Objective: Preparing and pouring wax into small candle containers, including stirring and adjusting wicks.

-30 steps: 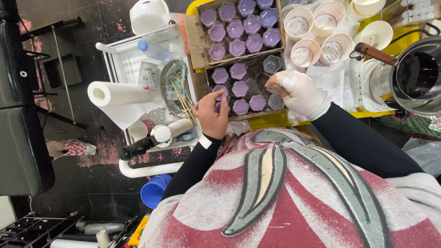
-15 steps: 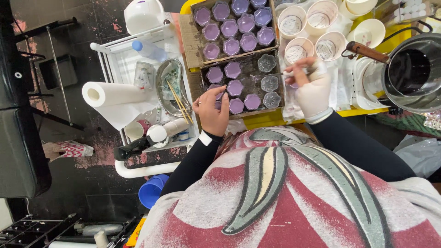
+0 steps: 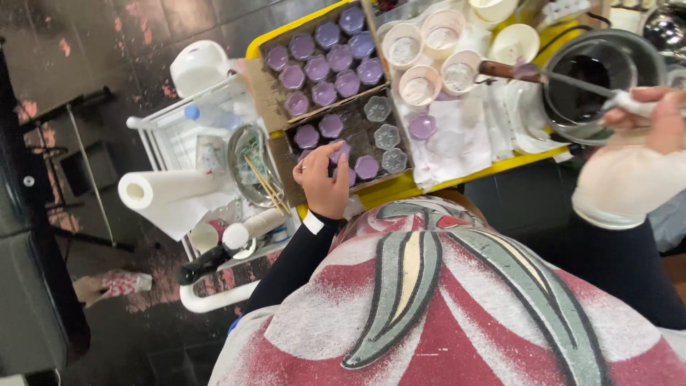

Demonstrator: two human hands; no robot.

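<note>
Your right hand (image 3: 647,118) has swung away from the cardboard tray (image 3: 282,154) to the dark pot (image 3: 597,78), fingers clenched round a white-handled tool (image 3: 622,101). Your left hand (image 3: 325,179) rests on the tray's purple-filled moulds (image 3: 336,154), fingers loosely curled, grasping nothing.

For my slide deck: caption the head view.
Left hand rests on tray of purple moulds; right hand holds ladle over pot.
</note>
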